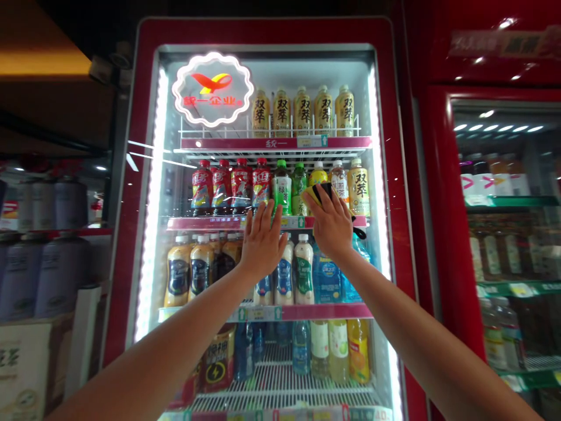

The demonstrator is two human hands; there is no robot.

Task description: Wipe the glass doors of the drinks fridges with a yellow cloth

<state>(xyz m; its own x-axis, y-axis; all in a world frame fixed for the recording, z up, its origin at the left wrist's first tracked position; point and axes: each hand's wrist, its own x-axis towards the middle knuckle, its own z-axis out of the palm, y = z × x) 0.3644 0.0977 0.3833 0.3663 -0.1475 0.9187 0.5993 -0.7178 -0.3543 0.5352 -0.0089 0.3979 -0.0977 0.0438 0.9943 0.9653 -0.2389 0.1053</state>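
Note:
A tall red-framed drinks fridge point(267, 32) stands in front of me, its glass front lit from both sides. My left hand point(263, 242) is spread against the glass with nothing in it, before the second and third shelves. Under the fingers of my right hand point(332, 228) is a yellow-and-black wiping pad point(323, 193), held flat to the glass; its exact kind is partly hidden. A thin black cord point(360, 232) shows beside that wrist. Behind the glass, red-capped bottles point(241, 182) and a green tea bottle point(281, 187) line the second shelf.
Above are gold-labelled bottles point(302, 112) and a glowing round logo sign point(213, 89). Lower shelves hold more drinks, with a yellow bottle point(358, 351) at the bottom right. Another red fridge point(442, 234) adjoins at right. Large bottles point(61, 269) and a carton point(26, 368) stand left.

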